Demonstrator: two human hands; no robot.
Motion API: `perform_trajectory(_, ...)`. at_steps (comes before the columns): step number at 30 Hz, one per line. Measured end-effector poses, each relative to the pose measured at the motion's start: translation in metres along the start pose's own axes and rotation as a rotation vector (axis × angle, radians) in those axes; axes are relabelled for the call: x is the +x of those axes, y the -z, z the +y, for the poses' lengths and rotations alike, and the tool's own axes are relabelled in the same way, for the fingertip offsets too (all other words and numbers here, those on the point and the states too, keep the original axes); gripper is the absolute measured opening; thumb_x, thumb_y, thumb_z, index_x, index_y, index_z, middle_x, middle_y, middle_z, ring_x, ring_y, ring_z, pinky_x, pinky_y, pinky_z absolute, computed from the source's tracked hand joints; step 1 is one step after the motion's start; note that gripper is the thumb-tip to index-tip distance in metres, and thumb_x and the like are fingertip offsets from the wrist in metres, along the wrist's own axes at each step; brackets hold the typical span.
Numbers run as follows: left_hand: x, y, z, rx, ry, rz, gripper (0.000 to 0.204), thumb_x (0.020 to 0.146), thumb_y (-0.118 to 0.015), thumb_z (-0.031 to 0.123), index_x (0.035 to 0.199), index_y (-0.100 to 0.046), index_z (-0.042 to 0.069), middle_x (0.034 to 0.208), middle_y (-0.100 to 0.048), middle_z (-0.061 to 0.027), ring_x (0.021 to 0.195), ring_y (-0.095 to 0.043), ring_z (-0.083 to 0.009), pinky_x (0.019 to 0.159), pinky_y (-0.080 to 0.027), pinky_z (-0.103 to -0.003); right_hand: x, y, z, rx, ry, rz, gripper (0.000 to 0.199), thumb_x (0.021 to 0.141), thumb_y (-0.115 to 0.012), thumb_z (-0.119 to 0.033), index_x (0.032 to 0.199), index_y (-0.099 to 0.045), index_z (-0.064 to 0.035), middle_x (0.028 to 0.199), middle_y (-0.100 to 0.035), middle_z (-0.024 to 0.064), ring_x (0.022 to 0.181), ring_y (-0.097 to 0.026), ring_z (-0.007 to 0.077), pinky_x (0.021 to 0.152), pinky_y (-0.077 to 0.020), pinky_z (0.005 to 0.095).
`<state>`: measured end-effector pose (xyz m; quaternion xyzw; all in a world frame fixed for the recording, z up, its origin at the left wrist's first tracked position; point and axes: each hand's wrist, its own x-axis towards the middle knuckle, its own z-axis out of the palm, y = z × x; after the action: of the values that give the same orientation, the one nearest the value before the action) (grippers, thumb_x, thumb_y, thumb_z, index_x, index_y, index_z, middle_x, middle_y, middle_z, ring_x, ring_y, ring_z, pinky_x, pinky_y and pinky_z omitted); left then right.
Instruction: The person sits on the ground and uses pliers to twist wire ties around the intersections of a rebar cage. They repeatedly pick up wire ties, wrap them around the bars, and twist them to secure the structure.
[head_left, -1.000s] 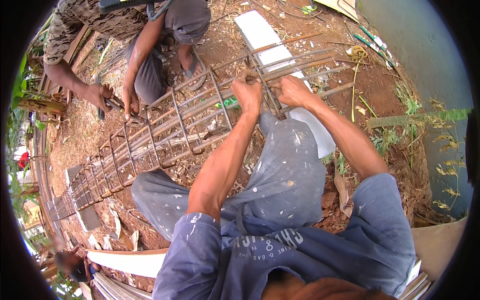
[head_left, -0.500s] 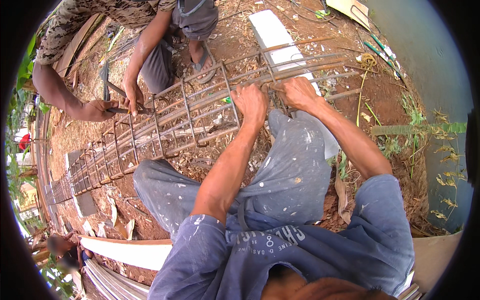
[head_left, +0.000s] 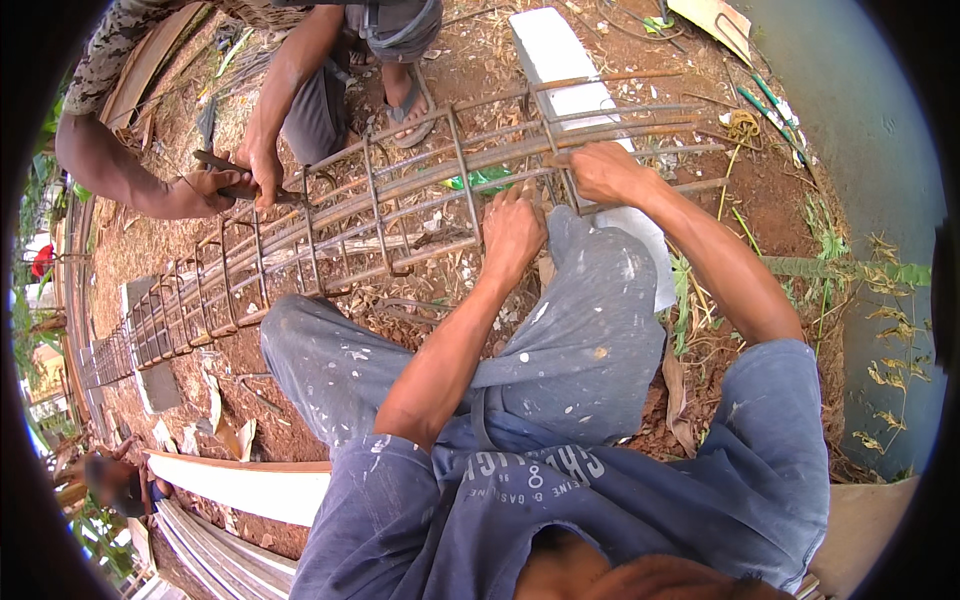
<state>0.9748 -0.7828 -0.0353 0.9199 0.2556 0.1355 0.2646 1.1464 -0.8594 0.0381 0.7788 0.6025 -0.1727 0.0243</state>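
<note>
A long cage of rusty steel reinforcing bars [head_left: 420, 168], ringed with square stirrups, lies across the ground in front of my bent knees. My right hand [head_left: 608, 175] is closed at a stirrup [head_left: 552, 135] near the cage's right end, its fingertips pressed against the steel. My left hand [head_left: 513, 235] sits lower, by the near side of the cage; its fingers are curled, and what they hold, if anything, is hidden. At the left, a co-worker's two hands [head_left: 240, 183] hold a dark metal tool [head_left: 220, 162] against the cage's far upper edge.
White blocks [head_left: 560, 55] support the cage's right end; a grey block [head_left: 152, 385] lies under its left part. Green-handled cutters [head_left: 770, 120] lie at the upper right, beside a grey surface [head_left: 850, 90]. Behind the cage is the co-worker's sandalled foot [head_left: 408, 112]. Boards [head_left: 225, 550] lie lower left.
My left hand has left the upper bars and dropped to the near side. My right hand has shifted slightly. The co-worker's hands and tool have moved up and tilted.
</note>
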Motion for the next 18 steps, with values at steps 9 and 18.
perform_trajectory(9, 0.044, -0.036, 0.001, -0.361, 0.256, -0.393, 0.036, 0.082, -0.055, 0.028, 0.107, -0.067, 0.006, 0.102, -0.066, -0.0254, 0.100, -0.062, -0.0415, 0.088, -0.047, -0.047, 0.003, -0.008, 0.009, 0.098, -0.004, 0.030, 0.044, 0.077, -0.057, -0.013, 0.121, -0.063, -0.0117, 0.090, -0.068, 0.0238, 0.084, -0.066, 0.0413, 0.077, -0.0521, 0.0500)
perform_trajectory(18, 0.030, 0.003, 0.032, -0.293, 0.211, -0.134, 0.023, 0.077, -0.057, 0.014, 0.090, -0.068, -0.003, 0.091, -0.066, -0.0291, 0.088, -0.066, -0.0417, 0.077, -0.053, -0.049, -0.010, -0.035, 0.009, 0.643, -0.293, 0.288, 0.034, 0.080, -0.056, -0.014, 0.110, -0.070, -0.0065, 0.089, -0.066, 0.0295, 0.085, -0.066, 0.0425, 0.080, -0.0516, 0.0472)
